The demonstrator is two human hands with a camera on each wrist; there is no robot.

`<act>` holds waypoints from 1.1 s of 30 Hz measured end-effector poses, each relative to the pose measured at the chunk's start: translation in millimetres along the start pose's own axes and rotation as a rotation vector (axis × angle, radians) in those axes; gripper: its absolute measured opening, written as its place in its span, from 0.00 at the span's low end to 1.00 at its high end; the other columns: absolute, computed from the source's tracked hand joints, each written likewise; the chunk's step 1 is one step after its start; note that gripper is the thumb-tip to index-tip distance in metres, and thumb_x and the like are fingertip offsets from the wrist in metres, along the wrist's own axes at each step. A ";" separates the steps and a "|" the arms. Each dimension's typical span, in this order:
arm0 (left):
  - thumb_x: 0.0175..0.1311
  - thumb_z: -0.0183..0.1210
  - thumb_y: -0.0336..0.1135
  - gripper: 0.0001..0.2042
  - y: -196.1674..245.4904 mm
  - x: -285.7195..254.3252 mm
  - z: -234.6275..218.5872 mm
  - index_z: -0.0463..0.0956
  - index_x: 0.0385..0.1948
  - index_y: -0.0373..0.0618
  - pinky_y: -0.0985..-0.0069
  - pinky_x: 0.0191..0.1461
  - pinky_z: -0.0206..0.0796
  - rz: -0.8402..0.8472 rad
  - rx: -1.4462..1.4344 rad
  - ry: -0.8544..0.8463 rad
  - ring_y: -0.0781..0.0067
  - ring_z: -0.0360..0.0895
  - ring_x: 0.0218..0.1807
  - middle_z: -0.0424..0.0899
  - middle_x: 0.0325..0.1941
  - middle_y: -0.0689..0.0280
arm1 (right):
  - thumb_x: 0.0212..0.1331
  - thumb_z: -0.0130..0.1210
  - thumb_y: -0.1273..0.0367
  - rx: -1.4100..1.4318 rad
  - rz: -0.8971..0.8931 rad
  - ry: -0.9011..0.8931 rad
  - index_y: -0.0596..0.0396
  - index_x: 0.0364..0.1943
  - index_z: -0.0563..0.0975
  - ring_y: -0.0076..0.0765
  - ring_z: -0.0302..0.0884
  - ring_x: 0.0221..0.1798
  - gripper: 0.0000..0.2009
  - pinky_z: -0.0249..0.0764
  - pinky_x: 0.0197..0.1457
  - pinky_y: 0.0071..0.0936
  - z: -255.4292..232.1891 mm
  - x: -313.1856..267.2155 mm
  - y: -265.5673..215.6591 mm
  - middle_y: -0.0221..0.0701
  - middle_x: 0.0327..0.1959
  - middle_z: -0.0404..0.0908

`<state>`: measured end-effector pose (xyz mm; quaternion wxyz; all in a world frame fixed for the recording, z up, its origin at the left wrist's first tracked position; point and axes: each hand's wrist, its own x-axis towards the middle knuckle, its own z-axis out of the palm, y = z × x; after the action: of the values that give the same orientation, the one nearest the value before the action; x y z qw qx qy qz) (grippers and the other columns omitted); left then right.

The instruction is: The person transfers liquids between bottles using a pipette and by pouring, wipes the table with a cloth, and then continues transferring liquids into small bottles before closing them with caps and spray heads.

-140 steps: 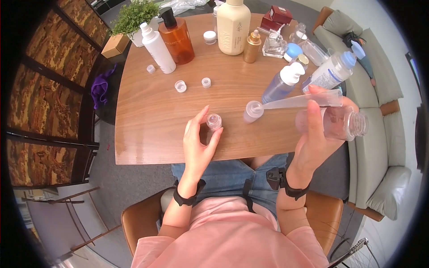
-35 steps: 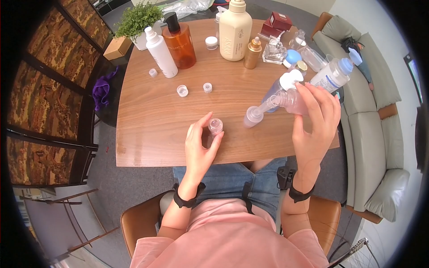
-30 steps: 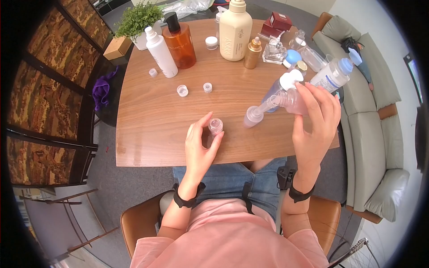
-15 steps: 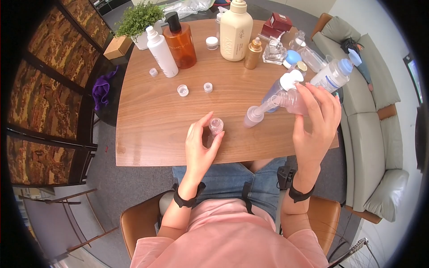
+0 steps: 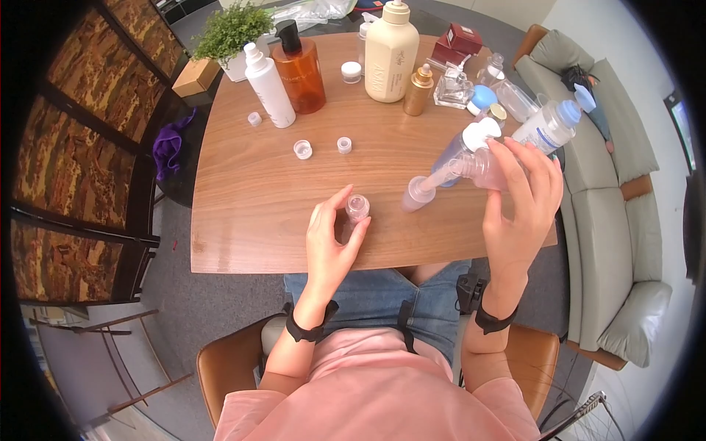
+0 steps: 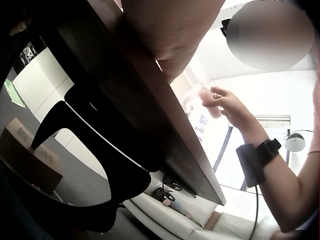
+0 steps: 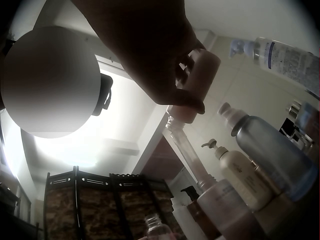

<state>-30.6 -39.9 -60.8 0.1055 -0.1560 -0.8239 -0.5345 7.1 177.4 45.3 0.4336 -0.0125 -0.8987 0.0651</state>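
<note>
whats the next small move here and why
Probably bring the left hand over to steady the small bottle: it stands unheld under the leaning funnel, while the right hand tips the pink bottle into that funnel. The left fingers are round the little jar.

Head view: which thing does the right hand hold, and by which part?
The right hand holds the tilted pinkish bottle by its body, between thumb and fingers.

Patterned folding screen (image 5: pixel 66 169), grey floor (image 5: pixel 198 294), pale sofa (image 5: pixel 614 228), white wall (image 5: pixel 632 44)
</note>
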 end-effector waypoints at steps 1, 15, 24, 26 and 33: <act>0.55 0.67 0.28 0.25 -0.1 0.0 0.0 0.73 0.56 0.42 0.71 0.55 0.68 -0.001 0.003 -0.001 0.67 0.77 0.49 0.80 0.48 0.59 | 0.39 0.56 0.82 0.001 -0.001 0.000 0.41 0.49 0.80 0.40 0.71 0.58 0.28 0.57 0.69 0.51 0.1 0.1 0.0 0.26 0.50 0.76; 0.55 0.66 0.28 0.24 -0.9 -0.2 0.5 0.73 0.56 0.41 0.72 0.55 0.68 0.000 -0.010 0.003 0.67 0.77 0.48 0.80 0.47 0.59 | 0.39 0.56 0.82 0.009 -0.017 0.015 0.42 0.49 0.80 0.40 0.71 0.57 0.28 0.59 0.67 0.47 0.9 -0.9 2.3 0.26 0.50 0.77; 0.55 0.67 0.29 0.24 -2.2 -0.4 1.2 0.73 0.56 0.41 0.71 0.55 0.68 0.001 -0.013 0.022 0.66 0.77 0.48 0.80 0.46 0.59 | 0.40 0.60 0.82 0.312 0.180 -0.039 0.49 0.50 0.79 0.41 0.73 0.53 0.27 0.65 0.60 0.35 6.3 -10.3 -2.0 0.30 0.48 0.79; 0.55 0.67 0.29 0.24 -3.3 -0.2 1.2 0.73 0.56 0.41 0.71 0.55 0.67 0.003 -0.016 0.025 0.66 0.77 0.48 0.80 0.46 0.59 | 0.42 0.60 0.82 0.399 0.242 -0.016 0.51 0.51 0.78 0.40 0.73 0.53 0.25 0.66 0.60 0.34 6.5 -11.3 -4.6 0.32 0.49 0.78; 0.55 0.66 0.28 0.23 -1.1 1.5 1.3 0.73 0.55 0.42 0.69 0.49 0.69 0.074 0.041 0.019 0.62 0.76 0.43 0.80 0.43 0.58 | 0.54 0.57 0.83 0.934 0.675 0.118 0.57 0.58 0.67 0.30 0.72 0.54 0.25 0.67 0.60 0.28 21.6 -47.3 3.8 0.37 0.53 0.76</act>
<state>-32.4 -38.9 -61.7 0.1362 -0.1792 -0.8273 -0.5148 19.6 175.2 -5.3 0.3977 -0.1095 -0.6951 0.5888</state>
